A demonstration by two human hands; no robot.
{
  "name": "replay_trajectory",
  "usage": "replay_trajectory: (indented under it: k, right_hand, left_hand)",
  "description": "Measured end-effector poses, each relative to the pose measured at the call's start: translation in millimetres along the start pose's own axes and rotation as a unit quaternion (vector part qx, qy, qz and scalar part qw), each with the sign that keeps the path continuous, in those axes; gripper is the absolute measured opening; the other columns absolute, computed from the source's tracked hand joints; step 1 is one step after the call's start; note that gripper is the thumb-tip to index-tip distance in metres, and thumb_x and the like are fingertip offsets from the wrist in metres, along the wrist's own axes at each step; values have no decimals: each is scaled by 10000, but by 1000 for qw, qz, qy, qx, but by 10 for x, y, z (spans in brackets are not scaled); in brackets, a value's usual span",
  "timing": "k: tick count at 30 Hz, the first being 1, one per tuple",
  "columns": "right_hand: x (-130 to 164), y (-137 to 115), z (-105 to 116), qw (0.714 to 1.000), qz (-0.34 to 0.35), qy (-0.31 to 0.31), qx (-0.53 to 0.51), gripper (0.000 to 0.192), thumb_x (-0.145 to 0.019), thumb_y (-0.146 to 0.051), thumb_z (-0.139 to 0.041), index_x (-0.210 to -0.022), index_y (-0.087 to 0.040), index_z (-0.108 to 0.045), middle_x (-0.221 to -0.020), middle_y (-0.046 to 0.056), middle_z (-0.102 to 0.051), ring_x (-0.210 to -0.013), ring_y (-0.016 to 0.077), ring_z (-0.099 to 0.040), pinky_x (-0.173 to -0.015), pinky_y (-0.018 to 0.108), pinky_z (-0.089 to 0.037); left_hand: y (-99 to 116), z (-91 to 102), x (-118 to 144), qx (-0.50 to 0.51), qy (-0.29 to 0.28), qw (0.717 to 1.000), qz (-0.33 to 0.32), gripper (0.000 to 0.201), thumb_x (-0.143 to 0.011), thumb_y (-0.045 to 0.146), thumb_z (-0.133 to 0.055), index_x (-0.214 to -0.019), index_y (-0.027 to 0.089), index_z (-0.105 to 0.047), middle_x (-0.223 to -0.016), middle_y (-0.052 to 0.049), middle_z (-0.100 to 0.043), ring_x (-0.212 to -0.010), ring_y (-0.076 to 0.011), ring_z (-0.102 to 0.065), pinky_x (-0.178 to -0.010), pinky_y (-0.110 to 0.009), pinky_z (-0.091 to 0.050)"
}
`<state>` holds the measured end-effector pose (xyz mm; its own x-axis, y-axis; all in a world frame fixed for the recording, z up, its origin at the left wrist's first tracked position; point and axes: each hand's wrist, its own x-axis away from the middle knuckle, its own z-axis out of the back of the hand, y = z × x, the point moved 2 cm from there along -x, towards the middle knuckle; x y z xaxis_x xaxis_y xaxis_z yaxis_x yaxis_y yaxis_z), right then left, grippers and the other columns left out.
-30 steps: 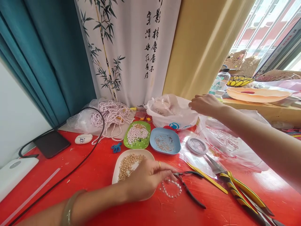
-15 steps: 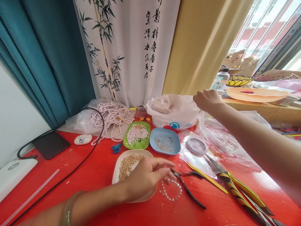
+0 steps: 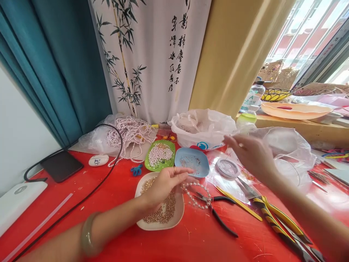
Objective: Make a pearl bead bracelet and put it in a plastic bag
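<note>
Head view: left hand [image 3: 163,183] pinches the pearl bracelet [image 3: 197,195], which hangs just right of its fingers; right hand [image 3: 252,154], fingertips pinched together, hovers beyond it.

I see a red table [image 3: 103,203] against 3 curtains: teal [image 3: 60,69], white bamboo-print [image 3: 152,54], mustard [image 3: 234,51]. Daylight comes through a barred window [image 3: 313,32] at the right, above a wooden ledge [image 3: 300,127].

Striped pliers [image 3: 283,227] cut off at the lower right edge
</note>
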<state>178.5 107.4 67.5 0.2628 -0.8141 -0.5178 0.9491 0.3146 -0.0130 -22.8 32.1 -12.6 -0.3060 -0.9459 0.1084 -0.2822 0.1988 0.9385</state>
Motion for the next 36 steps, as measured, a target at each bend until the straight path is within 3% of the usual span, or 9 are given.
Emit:
replay_trajectory:
  k: [1,2,5,8,12,16,21,27,36]
  right_hand:
    - [152,-55,-48,999,0,-21,-39,475,-883,-437,-256,-742,-213,-651,-716,66,-670,-654,218,-612,-551,305,-432]
    - [285,-107,-107,985,-13,-61,-158,465,-875,-457,-275,-756,-208,-649,-725,63,-673,-670,208,-615,-588,300,-446]
    - [551,-276,-255,883,-50,-194,-424,491,-851,-517,-283,-790,-187,-642,-783,69,-655,-715,196,-600,-612,294,-468]
    - [648,-394,-325,805,-89,-267,-522,382,-794,-504,-438,-726,-183,-633,-675,26,-598,-582,141,-549,-529,257,-450]
    - [694,-411,-394,755,-155,-272,-576,258,-732,-417,-568,-654,-177,-615,-560,-22,-524,-491,98,-494,-491,232,-415]
    - [747,-381,-429,740,-193,-264,-587,234,-708,-397,-591,-645,-176,-634,-550,-23,-525,-499,103,-496,-492,236,-411]
    - [761,-373,-393,740,-186,-266,-589,200,-704,-358,-593,-613,-190,-652,-586,-11,-578,-535,113,-509,-520,241,-406]
    - [786,-317,-446,723,-205,-280,-598,210,-677,-385,-631,-634,-182,-668,-535,-25,-551,-481,95,-481,-493,235,-400]
    - [813,-267,-489,712,-195,-214,-640,174,-672,-326,-651,-785,-202,-698,-610,-9,-593,-566,110,-516,-551,243,-420]
  left_hand:
    - [3,16,-7,7,7,1000,-2,268,-783,295,-559,-990,127,-592,-886,-102,-690,-726,-137,-635,-614,-215,-438]
    - [3,29,-11,12,13,1000,-2,270,-784,302,-559,-993,133,-590,-912,-102,-686,-747,-140,-635,-623,-215,-440]
    - [-2,53,-23,18,30,999,2,263,-780,320,-563,-976,147,-593,-957,-95,-675,-795,-151,-638,-635,-212,-444]
    - [-8,61,-35,17,30,999,8,266,-775,324,-567,-976,151,-592,-934,-87,-680,-784,-148,-642,-654,-213,-448]
    - [-14,78,-49,-34,41,999,7,264,-750,290,-596,-963,135,-613,-925,-98,-677,-799,-152,-621,-641,-216,-451]
    - [-12,100,-55,-140,48,989,3,251,-736,274,-597,-931,124,-647,-881,-103,-682,-743,-151,-599,-592,-223,-442]
    - [15,118,-53,-181,54,982,2,220,-726,262,-588,-861,111,-675,-842,-104,-697,-741,-170,-614,-649,-257,-457]
    - [4,167,-86,-181,56,982,8,207,-697,252,-617,-842,119,-682,-725,-81,-698,-660,-154,-616,-633,-264,-473]
    - [29,163,-82,-140,42,989,-10,141,-707,180,-599,-815,147,-682,-663,-37,-676,-529,-80,-557,-521,-189,-448]
